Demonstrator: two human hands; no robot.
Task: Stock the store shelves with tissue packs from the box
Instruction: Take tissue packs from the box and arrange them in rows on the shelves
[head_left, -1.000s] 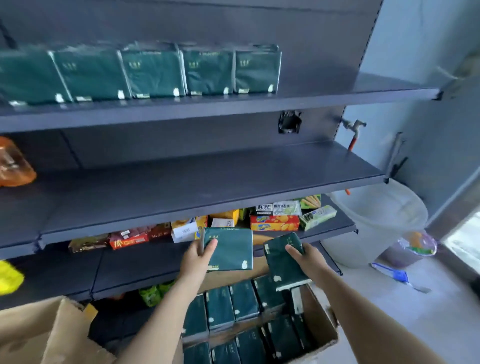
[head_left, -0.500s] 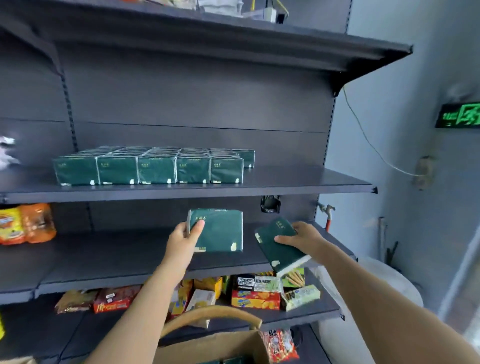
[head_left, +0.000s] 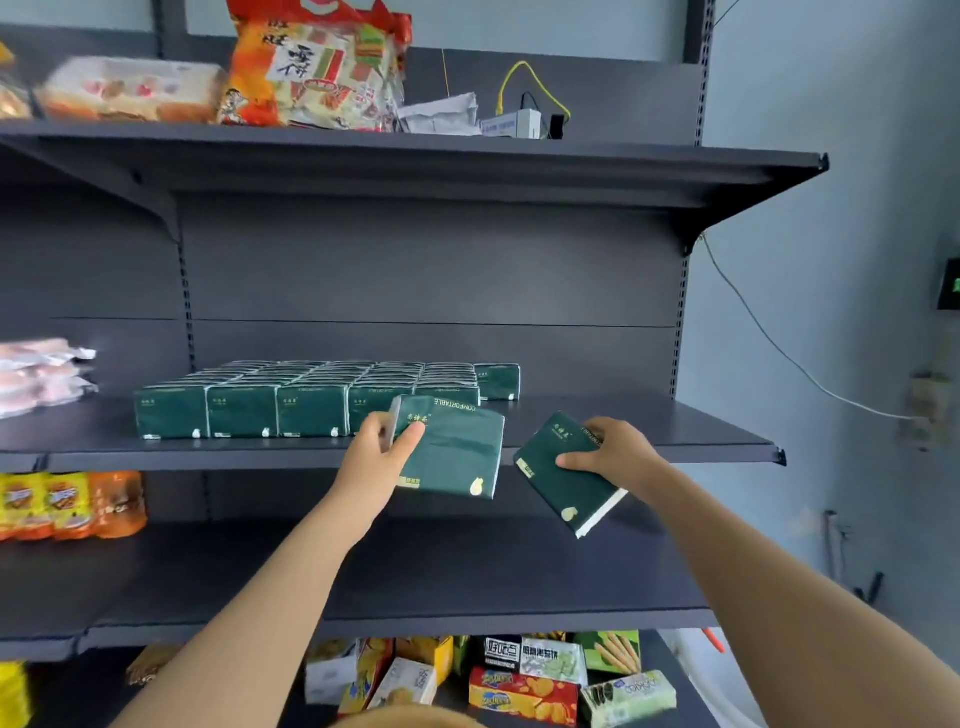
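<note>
The left hand (head_left: 382, 457) grips a green tissue pack, the left pack (head_left: 457, 457), by its left end. The thumb lies across the front face and the fingers (head_left: 376, 423) curl round the edge behind it. This pack is held nearly upright, face to the camera, in front of the front edge of the shelf (head_left: 649, 431). In view it overlaps the right end of the stocked packs (head_left: 291, 402).

The right hand (head_left: 613, 454) holds the right pack (head_left: 563, 478) with the thumb on its face and the fingers (head_left: 597, 428) closed over its upper edge. That pack is tilted, its lower corner pointing down and right, and most of it hangs below the shelf edge. The two held packs are near each other but apart.

The stocked packs stand on edge in a tight block, five across the front, on the left and middle of the shelf. A single pack (head_left: 497, 382) stands at the back, just beside the block's right end.

Snack bags (head_left: 311, 67) sit on the top shelf. Orange bags (head_left: 67, 504) sit at the left of the shelf below the tissue. Biscuit boxes (head_left: 524, 686) fill the lowest shelf.
</note>
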